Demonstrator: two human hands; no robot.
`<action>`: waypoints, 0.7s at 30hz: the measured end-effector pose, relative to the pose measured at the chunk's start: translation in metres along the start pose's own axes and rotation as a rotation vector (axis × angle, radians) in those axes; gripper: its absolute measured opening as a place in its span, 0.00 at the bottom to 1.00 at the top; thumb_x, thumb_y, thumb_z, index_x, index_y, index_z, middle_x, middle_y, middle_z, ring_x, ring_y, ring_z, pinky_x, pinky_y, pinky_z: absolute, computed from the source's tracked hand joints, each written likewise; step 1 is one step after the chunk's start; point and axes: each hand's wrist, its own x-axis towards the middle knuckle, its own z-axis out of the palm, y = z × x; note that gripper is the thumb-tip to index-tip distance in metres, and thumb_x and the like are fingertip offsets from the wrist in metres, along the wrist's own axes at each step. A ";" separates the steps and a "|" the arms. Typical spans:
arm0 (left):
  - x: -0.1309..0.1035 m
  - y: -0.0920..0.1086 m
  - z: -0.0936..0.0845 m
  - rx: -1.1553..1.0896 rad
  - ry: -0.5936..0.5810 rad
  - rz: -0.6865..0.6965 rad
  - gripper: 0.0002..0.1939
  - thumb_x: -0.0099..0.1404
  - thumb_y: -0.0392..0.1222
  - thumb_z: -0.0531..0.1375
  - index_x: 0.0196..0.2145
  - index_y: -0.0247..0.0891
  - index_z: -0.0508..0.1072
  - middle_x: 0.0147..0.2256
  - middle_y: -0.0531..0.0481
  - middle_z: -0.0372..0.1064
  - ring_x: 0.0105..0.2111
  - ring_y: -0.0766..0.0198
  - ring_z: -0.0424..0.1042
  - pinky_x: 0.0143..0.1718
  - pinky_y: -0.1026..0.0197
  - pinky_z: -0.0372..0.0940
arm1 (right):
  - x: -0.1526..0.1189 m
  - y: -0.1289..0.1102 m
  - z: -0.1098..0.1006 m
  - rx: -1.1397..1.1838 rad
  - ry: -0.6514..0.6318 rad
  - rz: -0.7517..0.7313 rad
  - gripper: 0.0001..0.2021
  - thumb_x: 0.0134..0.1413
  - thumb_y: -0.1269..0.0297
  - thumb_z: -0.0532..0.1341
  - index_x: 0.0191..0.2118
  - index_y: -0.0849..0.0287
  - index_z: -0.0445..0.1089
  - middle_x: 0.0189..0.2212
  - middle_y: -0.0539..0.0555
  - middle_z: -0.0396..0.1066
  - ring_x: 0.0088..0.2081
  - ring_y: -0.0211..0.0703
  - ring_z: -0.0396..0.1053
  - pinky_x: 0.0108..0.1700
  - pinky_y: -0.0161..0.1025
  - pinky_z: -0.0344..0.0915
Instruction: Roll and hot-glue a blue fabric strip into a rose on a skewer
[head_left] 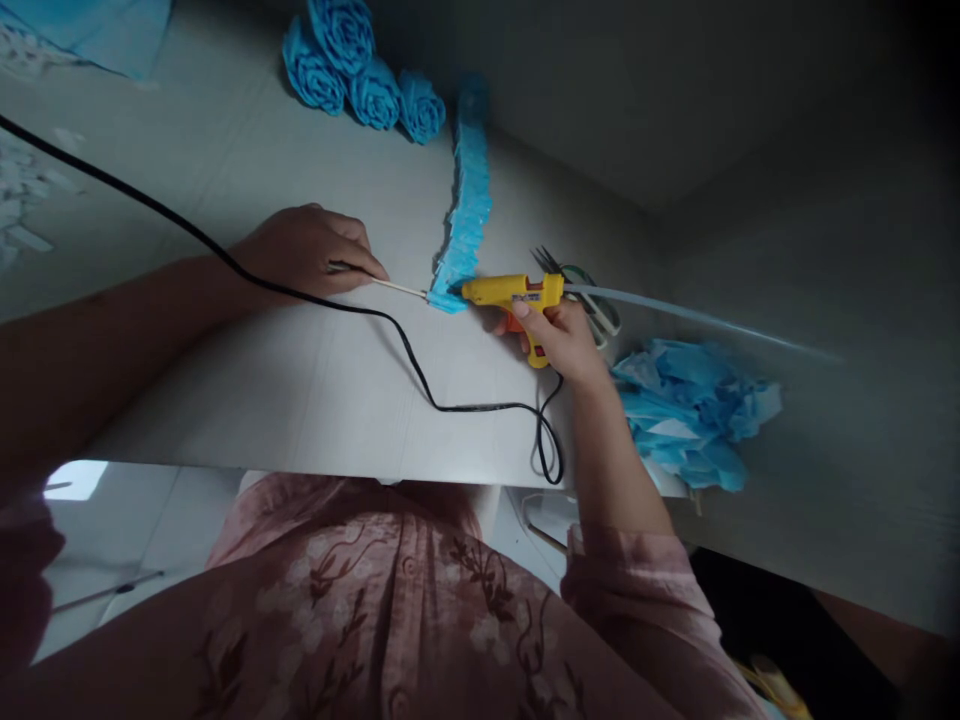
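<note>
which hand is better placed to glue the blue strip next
Right, probably: the right hand holds the glue gun, nozzle at the blue strip; the left hand grips a stick.

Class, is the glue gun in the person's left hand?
No, the yellow glue gun is gripped by the right hand.

My view is dim, its right side and corners sinking toward black. Soft light grays the tabletop point(337, 400), casting faint shadows; a bright patch point(76, 480) glares lower left. Wide-angle distortion stretches the edges, slightly soft.
</note>
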 end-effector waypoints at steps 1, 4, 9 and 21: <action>0.000 0.002 0.000 0.006 0.009 0.006 0.28 0.81 0.54 0.50 0.51 0.43 0.90 0.48 0.44 0.86 0.44 0.58 0.83 0.47 0.58 0.70 | 0.000 0.001 0.001 -0.010 0.003 0.002 0.37 0.59 0.21 0.67 0.32 0.56 0.83 0.20 0.49 0.71 0.22 0.37 0.65 0.27 0.36 0.60; 0.000 0.004 -0.001 0.006 0.022 0.003 0.29 0.81 0.55 0.50 0.49 0.43 0.90 0.46 0.44 0.86 0.43 0.57 0.83 0.45 0.57 0.71 | 0.000 -0.001 0.001 -0.015 0.005 0.003 0.37 0.58 0.20 0.66 0.32 0.56 0.83 0.20 0.49 0.71 0.23 0.37 0.65 0.27 0.36 0.61; -0.001 -0.001 -0.001 -0.016 0.009 0.022 0.27 0.79 0.51 0.50 0.53 0.44 0.89 0.48 0.45 0.86 0.42 0.60 0.82 0.46 0.59 0.71 | -0.001 -0.001 0.001 -0.022 0.009 0.000 0.34 0.58 0.23 0.69 0.32 0.55 0.83 0.20 0.49 0.72 0.22 0.37 0.65 0.26 0.37 0.61; -0.003 -0.002 -0.003 -0.052 -0.014 0.031 0.28 0.82 0.55 0.50 0.53 0.44 0.89 0.49 0.44 0.85 0.41 0.59 0.81 0.45 0.59 0.69 | -0.001 -0.014 -0.006 0.031 0.046 0.042 0.35 0.49 0.20 0.72 0.29 0.54 0.79 0.28 0.54 0.82 0.21 0.36 0.63 0.25 0.39 0.61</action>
